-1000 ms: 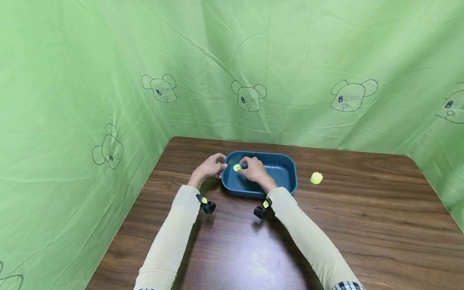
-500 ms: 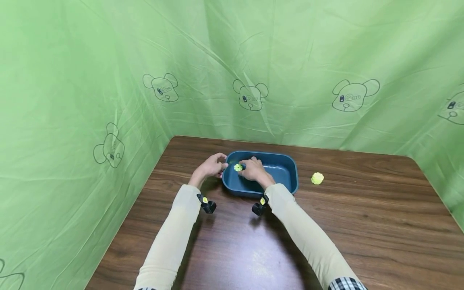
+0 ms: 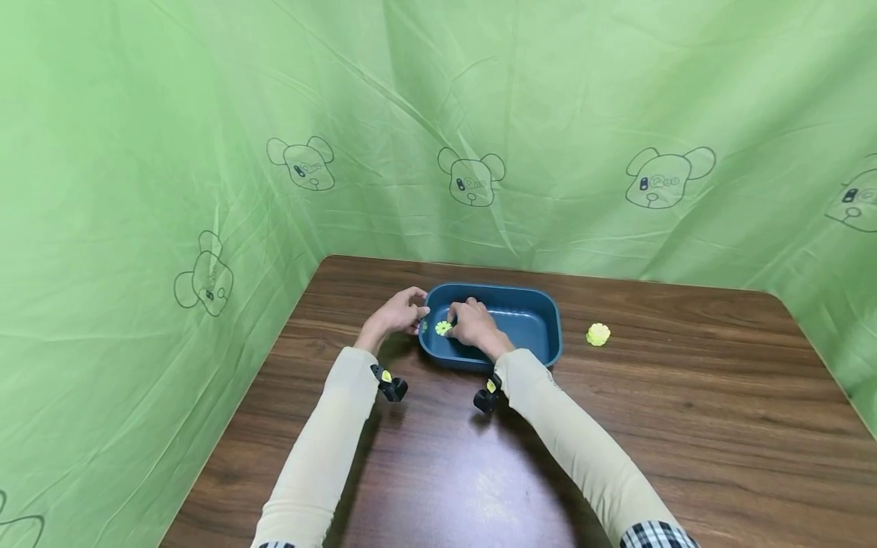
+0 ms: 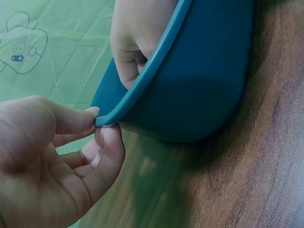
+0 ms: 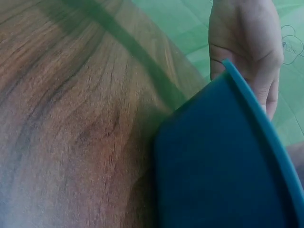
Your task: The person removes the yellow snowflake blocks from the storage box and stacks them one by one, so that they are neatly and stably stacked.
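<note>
A blue rectangular basin (image 3: 527, 361) with rounded corners sits on the table. My left hand (image 3: 396, 313) is at its left end; in the left wrist view the thumb and index finger pinch the rim (image 4: 142, 78). My right hand (image 3: 474, 323) reaches down inside the basin, thumb and fingers around a small yellow flower-shaped piece (image 3: 443, 328) close to the left wall. The rim partly hides this hand in the left wrist view. The right wrist view shows the basin's outer side (image 5: 213, 156), with the left hand (image 5: 247, 52) beyond the corner.
Another yellow flower-shaped piece (image 3: 598, 335) lies on the brown wooden table (image 3: 685, 411), right of the basin. A green curtain (image 3: 548, 99) with printed bear heads hangs behind and at the left. Small black cameras are strapped to both wrists.
My right hand has shifted slightly left and toward the near side inside the basin, and the yellow flower-shaped piece with it. The left hand and the basin have stayed in place.
</note>
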A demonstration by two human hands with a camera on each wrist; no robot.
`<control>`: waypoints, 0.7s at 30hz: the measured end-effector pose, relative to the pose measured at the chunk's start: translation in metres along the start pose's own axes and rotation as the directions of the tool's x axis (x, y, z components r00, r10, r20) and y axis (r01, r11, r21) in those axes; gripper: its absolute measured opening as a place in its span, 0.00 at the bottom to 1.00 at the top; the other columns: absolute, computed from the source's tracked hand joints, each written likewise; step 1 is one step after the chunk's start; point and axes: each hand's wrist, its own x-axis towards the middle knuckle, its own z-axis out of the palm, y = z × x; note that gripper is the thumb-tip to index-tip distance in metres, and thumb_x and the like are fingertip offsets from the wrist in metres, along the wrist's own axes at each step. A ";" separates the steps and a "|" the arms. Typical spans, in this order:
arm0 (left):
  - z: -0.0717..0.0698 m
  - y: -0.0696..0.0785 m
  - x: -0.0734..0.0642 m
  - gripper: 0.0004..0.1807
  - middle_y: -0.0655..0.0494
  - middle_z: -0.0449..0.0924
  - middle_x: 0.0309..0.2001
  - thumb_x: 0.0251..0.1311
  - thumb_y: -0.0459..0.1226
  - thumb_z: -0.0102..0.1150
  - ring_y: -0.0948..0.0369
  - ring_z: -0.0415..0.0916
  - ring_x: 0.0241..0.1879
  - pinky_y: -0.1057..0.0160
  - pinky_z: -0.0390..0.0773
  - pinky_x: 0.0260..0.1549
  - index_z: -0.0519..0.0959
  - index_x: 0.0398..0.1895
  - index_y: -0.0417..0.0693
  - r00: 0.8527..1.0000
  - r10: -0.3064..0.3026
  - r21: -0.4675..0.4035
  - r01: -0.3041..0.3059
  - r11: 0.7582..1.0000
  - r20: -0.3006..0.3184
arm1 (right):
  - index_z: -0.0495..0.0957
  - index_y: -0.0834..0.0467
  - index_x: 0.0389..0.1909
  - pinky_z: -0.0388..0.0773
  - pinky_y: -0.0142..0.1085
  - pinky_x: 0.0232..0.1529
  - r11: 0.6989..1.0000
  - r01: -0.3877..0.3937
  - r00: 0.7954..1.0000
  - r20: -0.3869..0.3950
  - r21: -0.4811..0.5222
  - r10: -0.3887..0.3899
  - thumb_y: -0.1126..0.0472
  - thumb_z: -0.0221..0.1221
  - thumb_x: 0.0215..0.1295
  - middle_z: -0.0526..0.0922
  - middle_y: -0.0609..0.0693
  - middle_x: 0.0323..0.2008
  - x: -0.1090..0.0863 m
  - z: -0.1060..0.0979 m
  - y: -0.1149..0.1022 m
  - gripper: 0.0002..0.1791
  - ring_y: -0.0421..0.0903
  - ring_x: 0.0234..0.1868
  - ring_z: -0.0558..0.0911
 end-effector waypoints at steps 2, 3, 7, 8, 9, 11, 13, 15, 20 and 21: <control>-0.001 0.000 0.000 0.19 0.45 0.69 0.35 0.70 0.36 0.49 0.57 0.73 0.29 0.51 0.82 0.40 0.65 0.63 0.46 1.000 0.002 0.006 -0.002 1.000 -0.001 | 0.79 0.56 0.37 0.70 0.45 0.52 1.000 0.004 1.000 -0.004 0.018 -0.004 0.54 0.68 0.56 0.75 0.54 0.42 0.000 -0.001 -0.001 0.13 0.54 0.48 0.71; -0.001 0.000 0.000 0.19 0.46 0.69 0.35 0.70 0.36 0.49 0.56 0.73 0.29 0.52 0.83 0.38 0.65 0.63 0.46 1.000 0.003 0.007 -0.003 1.000 -0.001 | 0.79 0.56 0.36 0.70 0.44 0.53 1.000 0.004 1.000 -0.006 0.027 -0.004 0.55 0.69 0.55 0.75 0.54 0.41 0.000 -0.001 -0.002 0.12 0.53 0.47 0.71; -0.001 0.002 0.000 0.20 0.47 0.69 0.34 0.70 0.35 0.49 0.57 0.73 0.29 0.58 0.83 0.33 0.64 0.63 0.45 1.000 0.011 0.019 -0.011 1.000 0.001 | 0.81 0.58 0.29 0.72 0.42 0.52 0.997 0.015 1.000 -0.019 0.074 -0.013 0.59 0.70 0.53 0.79 0.52 0.36 0.000 -0.004 -0.001 0.08 0.51 0.44 0.74; -0.002 0.002 0.000 0.20 0.47 0.69 0.33 0.70 0.35 0.49 0.57 0.73 0.29 0.59 0.83 0.33 0.64 0.63 0.45 1.000 0.012 0.018 -0.012 1.000 0.001 | 0.82 0.58 0.28 0.73 0.41 0.50 0.996 0.019 1.000 -0.019 0.091 -0.017 0.59 0.69 0.53 0.80 0.52 0.34 0.000 -0.005 0.000 0.07 0.50 0.42 0.75; -0.002 0.002 0.000 0.20 0.47 0.69 0.33 0.70 0.35 0.49 0.57 0.73 0.28 0.59 0.83 0.32 0.64 0.63 0.44 1.000 0.013 0.020 -0.013 1.000 0.001 | 0.83 0.58 0.28 0.75 0.40 0.48 0.994 0.023 1.000 -0.017 0.111 -0.021 0.60 0.68 0.54 0.81 0.51 0.33 0.000 -0.006 0.001 0.06 0.49 0.40 0.76; -0.002 0.003 0.000 0.20 0.47 0.69 0.33 0.70 0.35 0.49 0.58 0.73 0.28 0.59 0.83 0.32 0.65 0.63 0.45 1.000 0.013 0.021 -0.013 1.000 -0.001 | 0.84 0.59 0.27 0.76 0.37 0.42 0.986 0.030 1.000 -0.007 0.166 -0.029 0.62 0.66 0.56 0.82 0.49 0.30 -0.001 -0.008 0.003 0.04 0.46 0.35 0.77; -0.002 0.003 0.000 0.20 0.47 0.69 0.32 0.70 0.35 0.50 0.57 0.74 0.29 0.59 0.83 0.33 0.65 0.63 0.45 1.000 0.011 0.019 -0.011 1.000 -0.002 | 0.84 0.59 0.27 0.75 0.34 0.37 0.973 0.025 1.000 0.006 0.231 -0.027 0.63 0.64 0.57 0.83 0.48 0.29 -0.001 -0.010 0.005 0.04 0.44 0.32 0.77; -0.002 0.003 0.001 0.20 0.47 0.69 0.33 0.70 0.35 0.50 0.57 0.74 0.29 0.58 0.83 0.33 0.65 0.63 0.45 1.000 0.012 0.019 -0.012 1.000 -0.002 | 0.83 0.59 0.28 0.72 0.31 0.34 0.951 0.002 1.000 0.021 0.310 -0.008 0.63 0.62 0.57 0.82 0.48 0.30 -0.002 -0.012 0.008 0.04 0.44 0.32 0.76; -0.003 0.003 0.002 0.20 0.47 0.69 0.32 0.70 0.35 0.49 0.58 0.73 0.28 0.59 0.83 0.32 0.65 0.63 0.44 1.000 0.020 0.019 -0.020 1.000 0.004 | 0.82 0.58 0.32 0.70 0.30 0.34 0.883 -0.065 0.998 0.020 0.465 0.063 0.59 0.62 0.60 0.82 0.49 0.37 -0.005 -0.016 0.015 0.05 0.44 0.36 0.75; -0.004 0.002 0.003 0.20 0.47 0.69 0.32 0.70 0.35 0.49 0.58 0.73 0.28 0.60 0.83 0.31 0.65 0.63 0.44 1.000 0.022 0.017 -0.022 1.000 0.005 | 0.82 0.57 0.33 0.70 0.30 0.35 0.875 -0.075 0.997 0.014 0.479 0.077 0.58 0.62 0.60 0.82 0.49 0.38 -0.005 -0.017 0.016 0.06 0.44 0.38 0.75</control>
